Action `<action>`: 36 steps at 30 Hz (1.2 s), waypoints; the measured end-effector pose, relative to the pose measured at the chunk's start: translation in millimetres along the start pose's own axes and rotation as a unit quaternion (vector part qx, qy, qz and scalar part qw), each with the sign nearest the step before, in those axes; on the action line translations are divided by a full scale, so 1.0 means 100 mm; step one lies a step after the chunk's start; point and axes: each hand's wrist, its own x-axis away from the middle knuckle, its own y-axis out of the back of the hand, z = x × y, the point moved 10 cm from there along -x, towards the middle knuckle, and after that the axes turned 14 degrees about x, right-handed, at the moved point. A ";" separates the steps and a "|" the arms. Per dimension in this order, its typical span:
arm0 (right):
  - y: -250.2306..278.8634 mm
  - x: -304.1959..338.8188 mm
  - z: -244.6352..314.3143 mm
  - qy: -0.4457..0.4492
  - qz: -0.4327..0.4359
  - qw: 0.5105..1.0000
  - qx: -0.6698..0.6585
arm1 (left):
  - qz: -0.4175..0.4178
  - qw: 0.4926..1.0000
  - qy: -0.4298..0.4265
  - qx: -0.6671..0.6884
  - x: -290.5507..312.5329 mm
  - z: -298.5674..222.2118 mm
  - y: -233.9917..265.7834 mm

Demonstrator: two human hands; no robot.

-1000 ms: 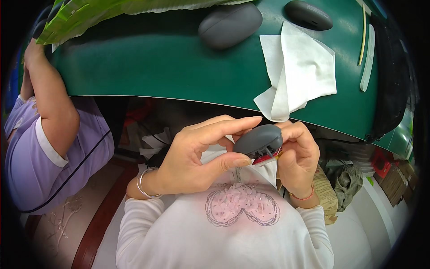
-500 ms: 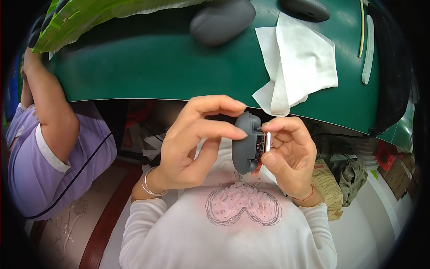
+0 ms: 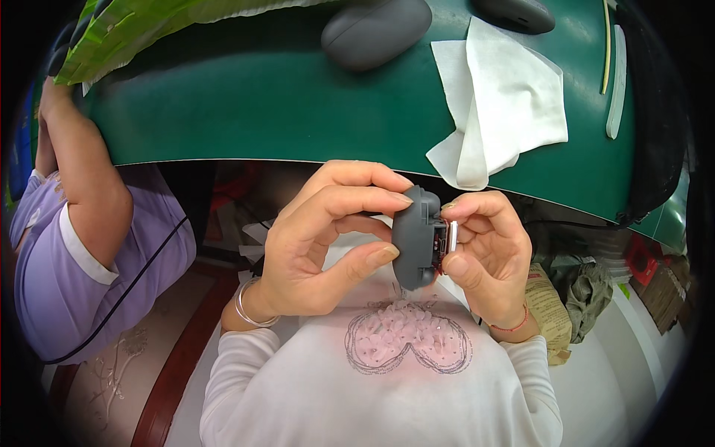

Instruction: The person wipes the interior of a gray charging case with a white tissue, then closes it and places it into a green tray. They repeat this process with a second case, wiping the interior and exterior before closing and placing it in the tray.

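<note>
Above my lap, just in front of the table's near edge, my left hand (image 3: 320, 249) grips a dark grey rounded plastic shell (image 3: 412, 246) between its thumb and fingertips. The shell stands on edge, its opened inner side facing right, with small electronic parts and red wires showing there. My right hand (image 3: 495, 253) pinches a thin white flat piece (image 3: 453, 237) at that side, thumb below and index finger above. Whether the white piece touches the parts inside the shell, I cannot tell.
On the green table (image 3: 246, 112) lie a closed dark grey case (image 3: 377, 33), another grey case (image 3: 515, 13), a white cloth (image 3: 514, 97) and a translucent strip (image 3: 616, 82). A person in a lilac top (image 3: 97, 268) sits at left, near green packaging (image 3: 141, 33).
My left thumb has come up against the shell's outer side, and the left fingertips have shifted toward its upper edge. The right hand keeps its pinch on the white piece.
</note>
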 end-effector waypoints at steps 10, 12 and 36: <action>-0.06 0.03 0.24 0.140 0.010 0.970 0.199 | -0.006 0.996 -0.035 -0.084 0.03 -0.09 -0.09; -0.09 0.03 0.21 0.123 0.012 0.973 0.196 | 0.013 0.994 -0.024 -0.105 -0.04 -0.16 -0.13; -0.08 0.00 0.06 0.060 0.044 0.995 0.074 | -0.093 0.989 0.113 -0.016 0.06 0.09 0.12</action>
